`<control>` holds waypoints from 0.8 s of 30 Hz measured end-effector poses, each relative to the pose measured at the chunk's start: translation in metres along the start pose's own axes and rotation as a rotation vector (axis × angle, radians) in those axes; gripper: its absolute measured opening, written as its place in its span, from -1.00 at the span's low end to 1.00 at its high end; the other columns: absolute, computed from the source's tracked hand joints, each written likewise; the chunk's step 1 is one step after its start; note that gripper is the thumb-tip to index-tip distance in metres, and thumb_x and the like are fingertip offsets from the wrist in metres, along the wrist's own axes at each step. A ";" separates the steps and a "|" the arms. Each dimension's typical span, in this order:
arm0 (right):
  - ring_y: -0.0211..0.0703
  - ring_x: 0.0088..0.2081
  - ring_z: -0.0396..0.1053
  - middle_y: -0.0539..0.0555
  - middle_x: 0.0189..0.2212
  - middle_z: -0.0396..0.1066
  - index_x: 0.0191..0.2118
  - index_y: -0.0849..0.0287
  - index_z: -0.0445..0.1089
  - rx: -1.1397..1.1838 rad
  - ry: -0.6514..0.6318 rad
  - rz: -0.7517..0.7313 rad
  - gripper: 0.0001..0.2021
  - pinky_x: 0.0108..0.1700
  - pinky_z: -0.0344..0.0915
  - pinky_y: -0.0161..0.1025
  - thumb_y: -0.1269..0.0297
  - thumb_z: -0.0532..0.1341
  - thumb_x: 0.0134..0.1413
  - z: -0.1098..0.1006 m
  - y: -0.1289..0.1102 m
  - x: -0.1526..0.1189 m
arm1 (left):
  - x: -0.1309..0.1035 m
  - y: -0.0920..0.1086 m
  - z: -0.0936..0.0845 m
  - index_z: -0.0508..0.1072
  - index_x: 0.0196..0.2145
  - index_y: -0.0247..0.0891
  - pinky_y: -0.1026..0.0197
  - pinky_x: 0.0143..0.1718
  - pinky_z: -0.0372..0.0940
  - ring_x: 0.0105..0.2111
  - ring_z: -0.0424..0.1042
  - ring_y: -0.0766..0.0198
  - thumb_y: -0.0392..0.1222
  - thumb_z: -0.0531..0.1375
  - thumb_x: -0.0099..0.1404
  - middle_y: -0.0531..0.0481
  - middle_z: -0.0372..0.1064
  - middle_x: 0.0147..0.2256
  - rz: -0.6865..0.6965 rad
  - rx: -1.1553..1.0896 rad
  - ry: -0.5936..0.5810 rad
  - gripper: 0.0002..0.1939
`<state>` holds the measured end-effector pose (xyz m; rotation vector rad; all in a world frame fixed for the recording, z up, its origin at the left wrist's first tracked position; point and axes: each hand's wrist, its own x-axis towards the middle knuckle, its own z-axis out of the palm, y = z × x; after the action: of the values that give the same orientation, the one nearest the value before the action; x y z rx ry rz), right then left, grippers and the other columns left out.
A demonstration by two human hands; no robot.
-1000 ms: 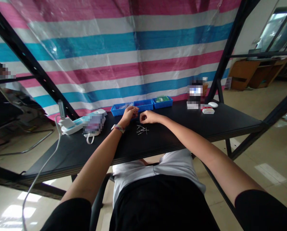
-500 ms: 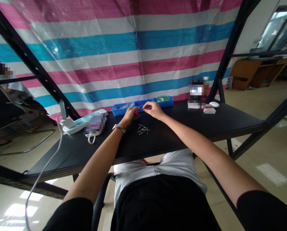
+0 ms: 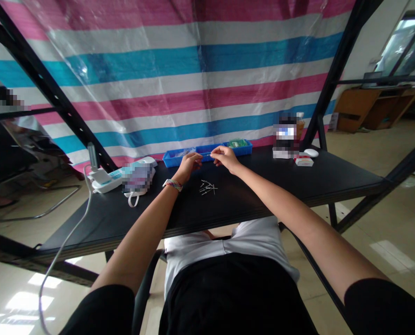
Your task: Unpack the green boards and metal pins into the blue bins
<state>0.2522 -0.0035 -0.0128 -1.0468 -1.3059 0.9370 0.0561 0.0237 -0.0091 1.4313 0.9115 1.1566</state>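
Note:
My left hand (image 3: 189, 165) is closed, its fingertips pinching one end of a thin, pale, stick-like piece (image 3: 206, 155). From the other side, my right hand (image 3: 226, 159) pinches the same piece between thumb and forefinger. Both hands are just in front of a blue divided tray (image 3: 172, 161). Its left section holds clear plastic bits (image 3: 187, 152), and green pieces (image 3: 237, 143) are in the right one. Below my hands, several thin silvery sticks (image 3: 207, 188) lie in a loose heap. They are too small to make out further.
The black table (image 3: 256, 200) has a white power strip (image 3: 106, 182) and a pouch with a strap (image 3: 137, 179) at left. At right are a small red-and-white box (image 3: 304, 161), a white mouse (image 3: 311, 152) and a bottle (image 3: 299, 124). A striped sheet (image 3: 200, 79) hangs behind.
My fingertips have drawn slightly apart, the right hand shifting a little to the right, and more of the thin piece shows between them. The heap of sticks looks the same.

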 end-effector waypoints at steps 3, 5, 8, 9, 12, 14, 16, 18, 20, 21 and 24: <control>-0.33 -0.52 0.43 -0.04 -0.41 0.50 -0.30 0.16 0.44 0.050 0.021 0.083 -0.90 -0.51 0.39 -0.40 0.35 0.36 0.22 0.000 -0.004 -0.002 | 0.001 -0.002 -0.002 0.50 -0.38 -0.27 0.30 -0.41 0.29 -0.42 0.40 0.28 -0.11 0.40 0.08 0.01 0.37 -0.46 0.007 0.000 0.015 -0.78; -0.34 -0.54 0.41 -0.03 -0.40 0.51 -0.30 0.16 0.44 0.061 0.014 0.121 -0.90 -0.53 0.37 -0.41 0.35 0.32 0.28 0.000 -0.006 -0.003 | 0.002 -0.003 -0.002 0.51 -0.38 -0.27 0.30 -0.41 0.30 -0.42 0.40 0.29 -0.10 0.41 0.07 0.00 0.37 -0.47 0.020 0.009 0.020 -0.77; -0.35 -0.56 0.40 -0.02 -0.40 0.52 -0.31 0.16 0.45 0.065 -0.012 0.140 -0.85 -0.55 0.36 -0.42 0.28 0.33 0.32 0.001 -0.005 -0.004 | 0.002 -0.004 -0.002 0.52 -0.39 -0.26 0.30 -0.41 0.29 -0.42 0.39 0.28 -0.09 0.43 0.05 0.00 0.39 -0.47 0.036 0.034 0.029 -0.75; -0.36 -0.56 0.40 -0.01 -0.40 0.52 -0.31 0.16 0.45 0.065 -0.017 0.140 -0.83 -0.55 0.36 -0.42 0.26 0.33 0.33 0.000 -0.004 -0.004 | 0.002 -0.004 -0.002 0.52 -0.39 -0.26 0.30 -0.41 0.29 -0.42 0.39 0.28 -0.09 0.44 0.05 0.01 0.39 -0.47 0.040 0.042 0.031 -0.74; -0.36 -0.57 0.39 -0.01 -0.41 0.51 -0.32 0.17 0.45 0.067 -0.022 0.136 -0.82 -0.55 0.37 -0.43 0.25 0.31 0.35 0.000 -0.004 -0.004 | 0.002 -0.003 -0.001 0.52 -0.39 -0.26 0.30 -0.41 0.28 -0.42 0.40 0.28 -0.09 0.45 0.04 0.01 0.39 -0.47 0.046 0.055 0.034 -0.74; -0.37 -0.57 0.39 0.00 -0.41 0.50 -0.33 0.17 0.45 0.062 -0.024 0.140 -0.81 -0.56 0.35 -0.43 0.26 0.31 0.36 0.000 -0.004 -0.004 | 0.001 -0.003 0.000 0.51 -0.40 -0.26 0.30 -0.41 0.28 -0.42 0.40 0.29 -0.10 0.45 0.03 0.02 0.39 -0.47 0.047 0.060 0.039 -0.74; -0.37 -0.57 0.38 0.00 -0.42 0.50 -0.33 0.18 0.45 0.056 -0.023 0.150 -0.80 -0.56 0.35 -0.43 0.24 0.31 0.36 0.000 -0.005 -0.005 | 0.001 -0.002 0.001 0.51 -0.41 -0.27 0.31 -0.41 0.27 -0.43 0.39 0.30 -0.11 0.45 0.04 0.02 0.39 -0.47 0.050 0.065 0.046 -0.75; -0.37 -0.57 0.37 0.01 -0.42 0.51 -0.33 0.18 0.46 0.056 -0.020 0.160 -0.79 -0.56 0.35 -0.43 0.22 0.31 0.37 0.000 -0.006 -0.005 | 0.000 -0.002 0.001 0.52 -0.41 -0.27 0.31 -0.42 0.27 -0.44 0.39 0.32 -0.12 0.45 0.04 0.02 0.40 -0.47 0.054 0.071 0.046 -0.76; -0.37 -0.57 0.37 0.01 -0.41 0.52 -0.32 0.18 0.46 0.059 -0.012 0.168 -0.80 -0.55 0.36 -0.43 0.24 0.31 0.37 0.000 -0.006 -0.005 | 0.000 -0.002 0.002 0.52 -0.41 -0.27 0.31 -0.42 0.27 -0.45 0.38 0.33 -0.12 0.45 0.04 0.03 0.40 -0.47 0.059 0.073 0.037 -0.76; -0.37 -0.57 0.37 0.01 -0.41 0.53 -0.32 0.18 0.46 0.058 -0.007 0.174 -0.81 -0.55 0.36 -0.43 0.26 0.31 0.37 0.000 -0.006 -0.005 | 0.000 -0.002 0.002 0.52 -0.41 -0.27 0.31 -0.43 0.26 -0.45 0.38 0.33 -0.12 0.46 0.04 0.03 0.40 -0.47 0.061 0.072 0.031 -0.75; -0.37 -0.57 0.38 0.01 -0.38 0.54 -0.31 0.18 0.48 0.048 0.004 0.178 -0.85 -0.55 0.36 -0.43 0.31 0.33 0.34 0.000 -0.006 -0.005 | 0.000 -0.003 0.001 0.51 -0.41 -0.27 0.32 -0.44 0.26 -0.46 0.37 0.33 -0.11 0.47 0.04 0.03 0.39 -0.47 0.066 0.066 0.028 -0.73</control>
<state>0.2514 -0.0097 -0.0088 -1.1403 -1.1948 1.0944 0.0575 0.0239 -0.0116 1.5117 0.9355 1.2078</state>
